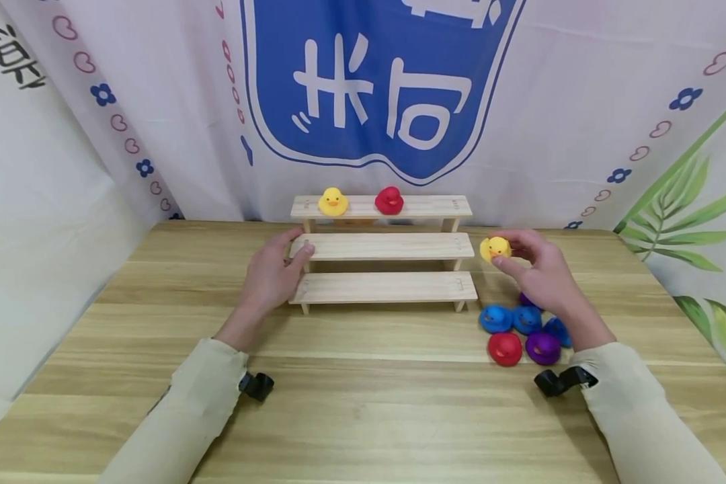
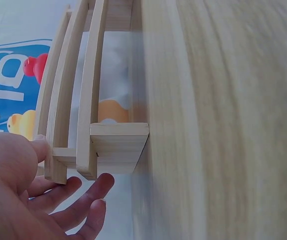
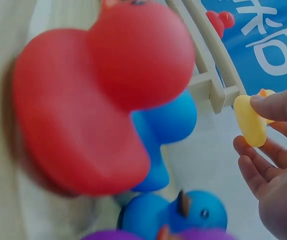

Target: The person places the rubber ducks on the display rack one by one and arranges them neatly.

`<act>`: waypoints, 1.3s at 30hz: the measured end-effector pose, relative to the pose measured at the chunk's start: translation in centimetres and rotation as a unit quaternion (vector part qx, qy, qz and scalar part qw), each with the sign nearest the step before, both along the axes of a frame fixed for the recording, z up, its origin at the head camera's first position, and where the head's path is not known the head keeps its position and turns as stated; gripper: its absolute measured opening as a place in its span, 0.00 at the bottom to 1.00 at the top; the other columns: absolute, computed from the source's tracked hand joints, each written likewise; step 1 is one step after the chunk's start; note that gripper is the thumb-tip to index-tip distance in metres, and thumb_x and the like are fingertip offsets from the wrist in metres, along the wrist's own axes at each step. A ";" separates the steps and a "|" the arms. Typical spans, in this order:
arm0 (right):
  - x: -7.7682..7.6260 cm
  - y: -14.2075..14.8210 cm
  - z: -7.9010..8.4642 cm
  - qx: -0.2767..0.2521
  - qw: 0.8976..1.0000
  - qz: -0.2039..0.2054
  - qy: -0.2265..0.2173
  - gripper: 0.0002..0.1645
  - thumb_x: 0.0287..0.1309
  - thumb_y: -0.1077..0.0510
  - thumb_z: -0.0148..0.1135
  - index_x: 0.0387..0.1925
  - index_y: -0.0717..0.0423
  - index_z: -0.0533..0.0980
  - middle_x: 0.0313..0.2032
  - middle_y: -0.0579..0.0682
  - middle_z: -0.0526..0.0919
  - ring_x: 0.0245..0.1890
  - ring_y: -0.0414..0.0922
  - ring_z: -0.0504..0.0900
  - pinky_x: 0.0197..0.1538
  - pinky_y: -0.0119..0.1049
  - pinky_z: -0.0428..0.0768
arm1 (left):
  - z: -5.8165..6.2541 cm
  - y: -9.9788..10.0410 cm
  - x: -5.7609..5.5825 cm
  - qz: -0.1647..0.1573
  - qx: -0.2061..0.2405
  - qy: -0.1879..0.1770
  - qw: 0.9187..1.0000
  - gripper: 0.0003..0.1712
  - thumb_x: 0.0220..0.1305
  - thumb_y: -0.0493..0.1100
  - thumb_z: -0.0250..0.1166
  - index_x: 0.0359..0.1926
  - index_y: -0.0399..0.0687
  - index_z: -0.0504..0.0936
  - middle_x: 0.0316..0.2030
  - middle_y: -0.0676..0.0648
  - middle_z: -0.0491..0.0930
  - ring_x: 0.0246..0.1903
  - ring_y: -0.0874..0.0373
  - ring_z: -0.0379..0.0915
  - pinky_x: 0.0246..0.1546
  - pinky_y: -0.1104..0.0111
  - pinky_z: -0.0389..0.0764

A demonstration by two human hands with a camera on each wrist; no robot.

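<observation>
A three-step wooden shelf stands on the table. My left hand grips the left end of its middle step, the thumb on top and fingers beneath, as the left wrist view shows. On the top step sit a yellow rubber duck and a red rubber duck. Just off the shelf's right side, my right hand pinches another yellow rubber duck between thumb and fingers, above the table. Below that hand lies a group of ducks: a red one, a purple one and several blue ones.
Wood-grain table spreads in front of the shelf. Behind it hangs a white curtain with a blue emblem. Another purple duck is partly hidden under the right wrist. Each wrist carries a small black camera.
</observation>
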State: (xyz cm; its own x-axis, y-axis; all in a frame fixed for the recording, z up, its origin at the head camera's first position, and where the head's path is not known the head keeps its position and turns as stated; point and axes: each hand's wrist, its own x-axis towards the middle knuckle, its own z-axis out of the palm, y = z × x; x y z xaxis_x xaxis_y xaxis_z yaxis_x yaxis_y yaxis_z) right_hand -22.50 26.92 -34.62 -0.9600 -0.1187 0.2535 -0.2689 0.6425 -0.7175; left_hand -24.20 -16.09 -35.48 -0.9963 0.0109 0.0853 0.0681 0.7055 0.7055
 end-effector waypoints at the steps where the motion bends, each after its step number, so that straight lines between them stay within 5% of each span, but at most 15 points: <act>1: -0.1 -0.2 0.1 -0.005 1.000 0.002 0.005 0.24 0.77 0.57 0.61 0.70 0.55 0.76 0.64 0.56 0.79 0.60 0.51 0.76 0.69 0.52 0.77 | 0.0 0.0 0.0 0.000 0.001 0.000 1.000 0.35 0.83 0.57 0.53 0.82 0.47 0.63 0.79 0.36 0.65 0.56 0.40 0.81 0.60 0.46 0.82; 7: -0.8 -1.5 1.0 -0.048 0.999 0.002 -0.001 0.25 0.76 0.61 0.60 0.70 0.55 0.75 0.68 0.55 0.79 0.65 0.50 0.76 0.74 0.51 0.74 | 0.0 -0.2 0.0 -0.004 0.001 0.005 1.000 0.35 0.83 0.57 0.53 0.81 0.47 0.63 0.79 0.36 0.65 0.55 0.40 0.81 0.60 0.46 0.82; 13: -1.5 -2.2 2.3 -0.063 0.998 0.012 -0.013 0.25 0.76 0.63 0.60 0.71 0.57 0.74 0.68 0.55 0.78 0.67 0.51 0.76 0.63 0.18 0.74 | -0.1 0.1 -0.1 -0.008 0.001 0.009 1.000 0.36 0.83 0.58 0.53 0.81 0.46 0.63 0.79 0.36 0.65 0.63 0.38 0.77 0.68 0.43 0.77; 16: -1.8 -2.4 2.9 -0.047 0.999 0.019 -0.019 0.25 0.76 0.61 0.60 0.71 0.57 0.74 0.68 0.56 0.78 0.68 0.53 0.76 0.60 0.14 0.74 | -0.1 0.2 -0.1 -0.008 0.000 0.008 1.000 0.36 0.83 0.57 0.53 0.81 0.46 0.63 0.79 0.36 0.65 0.65 0.38 0.75 0.69 0.42 0.76; 28: -3.5 -4.5 3.9 -0.032 0.999 0.043 0.007 0.24 0.74 0.64 0.61 0.68 0.59 0.76 0.65 0.58 0.76 0.65 0.54 0.76 0.76 0.55 0.73 | 0.0 -0.1 0.0 -0.003 0.000 0.004 1.000 0.36 0.83 0.58 0.54 0.81 0.47 0.64 0.79 0.36 0.65 0.58 0.40 0.79 0.64 0.44 0.79; 39: -5.0 -5.6 3.9 -0.025 0.998 0.049 -0.003 0.24 0.74 0.65 0.60 0.69 0.60 0.75 0.66 0.60 0.77 0.66 0.58 0.74 0.77 0.58 0.69 | 0.1 -0.2 0.1 -0.006 0.001 0.005 1.000 0.36 0.83 0.58 0.53 0.82 0.47 0.63 0.79 0.36 0.65 0.61 0.39 0.78 0.66 0.43 0.77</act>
